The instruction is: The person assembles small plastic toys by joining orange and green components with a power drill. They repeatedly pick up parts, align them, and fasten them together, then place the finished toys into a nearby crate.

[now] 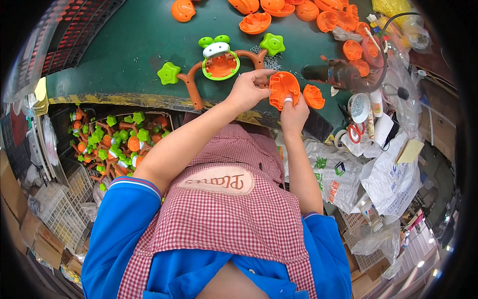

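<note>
An orange plastic shell half [283,85] is held up over the near edge of the green table, its hollow, ribbed inside facing me. My right hand [295,115] grips it from below, its thumb, wrapped in white tape, pressing inside the rim. At the shell's left edge, my left hand [249,89] closes with thumb and index finger on it. Just left of my hands lies a part-built toy [220,65] with a green-rimmed open orange body, a white-and-green top and brown branch-like arms. Beside the right hand rests a smaller orange piece [313,96].
Small screws [272,63] lie scattered behind the toy, near green star pieces [272,44]. A dark cylindrical tool [338,74] with a black cable lies at right. Orange shells [255,23] line the back. Red-handled scissors [356,133] sit far right; a bin of toys [117,142] stands below left.
</note>
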### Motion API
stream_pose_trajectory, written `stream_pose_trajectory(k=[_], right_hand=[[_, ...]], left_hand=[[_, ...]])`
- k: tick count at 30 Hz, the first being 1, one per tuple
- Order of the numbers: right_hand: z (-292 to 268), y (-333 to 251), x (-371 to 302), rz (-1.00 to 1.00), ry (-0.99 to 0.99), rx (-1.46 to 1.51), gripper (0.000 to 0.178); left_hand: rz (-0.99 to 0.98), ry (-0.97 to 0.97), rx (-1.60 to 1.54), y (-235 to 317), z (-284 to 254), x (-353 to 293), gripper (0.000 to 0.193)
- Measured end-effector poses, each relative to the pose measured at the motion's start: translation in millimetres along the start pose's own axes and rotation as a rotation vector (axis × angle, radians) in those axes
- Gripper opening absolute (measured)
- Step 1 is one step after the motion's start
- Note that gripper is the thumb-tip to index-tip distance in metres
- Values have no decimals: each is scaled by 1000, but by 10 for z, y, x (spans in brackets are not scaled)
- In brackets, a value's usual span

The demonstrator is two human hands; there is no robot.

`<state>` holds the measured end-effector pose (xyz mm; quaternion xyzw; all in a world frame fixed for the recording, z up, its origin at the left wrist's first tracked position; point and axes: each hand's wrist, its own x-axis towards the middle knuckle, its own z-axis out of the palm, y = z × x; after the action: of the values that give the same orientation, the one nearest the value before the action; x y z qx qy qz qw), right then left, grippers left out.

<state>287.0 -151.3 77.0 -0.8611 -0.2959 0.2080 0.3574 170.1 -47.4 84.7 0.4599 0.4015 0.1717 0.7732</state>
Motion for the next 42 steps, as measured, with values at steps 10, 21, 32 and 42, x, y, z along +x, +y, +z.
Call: stream_pose_trajectory(k=[10, 21, 32, 42], right_hand=[[-16, -90, -31, -53, -18, -57, 22], [-39, -82, -71, -118, -6, -114, 22], [-60, -72, -52, -98, -12, -99, 21], [-51, -369, -106, -266, -157, -78, 34]], left_hand=[[-11, 80, -169, -23, 45, 128, 27], [-1, 99, -163, 68, 59, 52, 25], [16, 72, 2, 72, 46, 54, 27], [200, 153, 187, -109, 184, -14, 93]])
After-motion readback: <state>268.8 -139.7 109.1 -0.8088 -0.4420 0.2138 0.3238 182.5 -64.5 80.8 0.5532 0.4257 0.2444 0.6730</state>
